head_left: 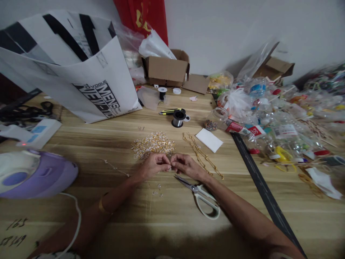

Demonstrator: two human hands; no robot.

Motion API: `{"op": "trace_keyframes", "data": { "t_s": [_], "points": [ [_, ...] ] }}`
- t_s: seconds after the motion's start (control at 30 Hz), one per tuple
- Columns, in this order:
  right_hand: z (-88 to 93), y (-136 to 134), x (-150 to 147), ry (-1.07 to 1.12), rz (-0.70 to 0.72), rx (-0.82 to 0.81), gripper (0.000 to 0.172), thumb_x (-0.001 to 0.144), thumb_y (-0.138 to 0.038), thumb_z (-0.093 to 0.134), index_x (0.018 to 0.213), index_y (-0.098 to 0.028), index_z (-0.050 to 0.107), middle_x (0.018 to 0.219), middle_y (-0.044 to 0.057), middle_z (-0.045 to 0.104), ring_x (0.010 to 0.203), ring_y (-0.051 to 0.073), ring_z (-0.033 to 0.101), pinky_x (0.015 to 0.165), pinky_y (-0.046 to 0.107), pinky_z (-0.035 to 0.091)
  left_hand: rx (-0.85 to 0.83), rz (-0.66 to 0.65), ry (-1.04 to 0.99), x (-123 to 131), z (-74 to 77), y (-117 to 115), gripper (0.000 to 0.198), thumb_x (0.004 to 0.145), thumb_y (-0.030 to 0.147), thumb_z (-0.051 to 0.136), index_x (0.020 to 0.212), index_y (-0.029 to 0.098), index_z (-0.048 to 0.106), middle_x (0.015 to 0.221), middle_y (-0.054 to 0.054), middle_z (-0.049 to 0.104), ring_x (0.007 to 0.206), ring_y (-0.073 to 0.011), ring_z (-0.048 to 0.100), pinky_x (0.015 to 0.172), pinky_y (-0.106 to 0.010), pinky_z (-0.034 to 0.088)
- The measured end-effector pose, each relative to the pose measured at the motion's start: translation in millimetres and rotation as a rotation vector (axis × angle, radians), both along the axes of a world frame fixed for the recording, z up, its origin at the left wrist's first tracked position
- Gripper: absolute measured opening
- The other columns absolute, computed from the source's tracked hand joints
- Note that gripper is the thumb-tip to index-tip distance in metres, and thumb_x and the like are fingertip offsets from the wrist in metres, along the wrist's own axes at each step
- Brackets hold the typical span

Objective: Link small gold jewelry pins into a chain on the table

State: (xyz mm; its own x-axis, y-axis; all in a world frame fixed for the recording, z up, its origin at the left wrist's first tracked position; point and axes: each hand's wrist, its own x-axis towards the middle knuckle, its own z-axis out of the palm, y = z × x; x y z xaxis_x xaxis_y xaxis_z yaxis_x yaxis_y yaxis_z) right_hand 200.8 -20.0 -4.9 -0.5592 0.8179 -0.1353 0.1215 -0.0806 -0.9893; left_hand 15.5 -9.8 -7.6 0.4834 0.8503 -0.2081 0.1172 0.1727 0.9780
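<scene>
In the head view my left hand (156, 164) and my right hand (185, 166) meet fingertip to fingertip at mid-table. Both are pinched closed around a tiny shiny bead-like piece (169, 169), mostly hidden by the fingers. Just beyond them lies a heap of gold and clear beads (155, 144). Several small clear pieces (159, 190) rest on the wood nearer me. White-handled scissors (201, 196) lie beside my right wrist, blades toward my hands. Gold chains (201, 153) stretch out past my right hand. A thin beaded strand (115, 168) lies left of my left hand.
Wire spools (178, 118) and a yellow-black cutter (169, 112) lie behind the heap. A white pad (209, 140) sits right of the chains. Plastic bottles (285, 126) crowd the right side. A large white bag (107, 79) and a purple-white appliance (40, 174) stand left.
</scene>
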Motion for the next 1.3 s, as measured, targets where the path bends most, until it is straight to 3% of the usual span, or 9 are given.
{"op": "trace_keyframes", "data": {
  "t_s": [0.37, 0.93, 1.3],
  "points": [
    [-5.5, -3.5, -0.7, -0.066, -0.025, 0.184, 0.022, 0.088, -0.036, 0.049, 0.084, -0.015, 0.051, 0.067, -0.001, 0.049, 0.059, 0.010, 0.044, 0.053, 0.021, 0.035, 0.053, 0.070, 0.029, 2.4, 3.3, -3.6, 0.014, 0.064, 0.019, 0.069, 0.066, 0.011, 0.057, 0.062, 0.001, 0.059, 0.059, -0.0093, 0.055, 0.057, -0.019, 0.042],
    [-3.0, -4.9, -2.1, -0.215, -0.058, 0.506, 0.013, 0.089, -0.025, 0.045, 0.084, -0.016, 0.052, 0.073, 0.001, 0.050, 0.066, 0.012, 0.045, 0.062, 0.024, 0.036, -0.060, 0.064, -0.048, 2.0, 5.9, -2.5, 0.024, 0.065, 0.029, 0.072, 0.067, 0.012, 0.056, 0.056, 0.001, 0.061, 0.053, -0.0088, 0.057, 0.053, -0.020, 0.044],
    [-2.8, -5.8, -2.7, -0.228, -0.073, 0.556, 0.013, 0.090, -0.025, 0.044, 0.083, -0.016, 0.051, 0.076, 0.003, 0.051, 0.069, 0.014, 0.047, 0.064, 0.025, 0.037, -0.004, 0.089, -0.062, 1.2, -1.3, -1.1, 0.022, 0.063, 0.027, 0.073, 0.067, 0.011, 0.059, 0.057, 0.000, 0.062, 0.054, -0.0095, 0.058, 0.055, -0.021, 0.046]
  ]
}}
